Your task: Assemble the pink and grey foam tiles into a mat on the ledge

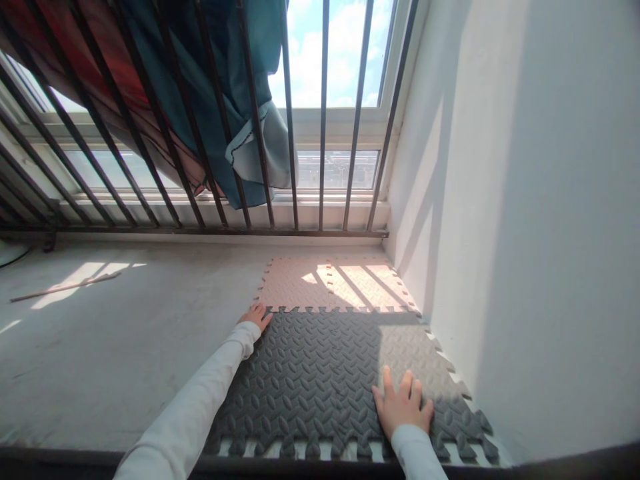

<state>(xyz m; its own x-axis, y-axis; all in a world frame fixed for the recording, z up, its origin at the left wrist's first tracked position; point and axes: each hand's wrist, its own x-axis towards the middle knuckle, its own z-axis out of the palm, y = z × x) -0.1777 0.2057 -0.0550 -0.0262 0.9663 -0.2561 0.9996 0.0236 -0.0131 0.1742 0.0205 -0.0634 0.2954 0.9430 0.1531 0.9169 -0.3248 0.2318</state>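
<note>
A dark grey foam mat tile with a raised tread pattern and jigsaw edges lies flat on the floor in front of me. Its far edge meets two pink foam mat tiles, which lie side by side. My left hand rests at the far left corner of the grey tile, fingers stretched out near the seam with the pink ones. On the right part of the grey tile, my right hand lies with its fingers spread. Nothing is held in either hand.
A white wall runs close along the tiles' right side. Beyond them stands a dark metal railing before windows, with blue and red cloth hanging behind its bars. A thin stick lies on the pale floor at left.
</note>
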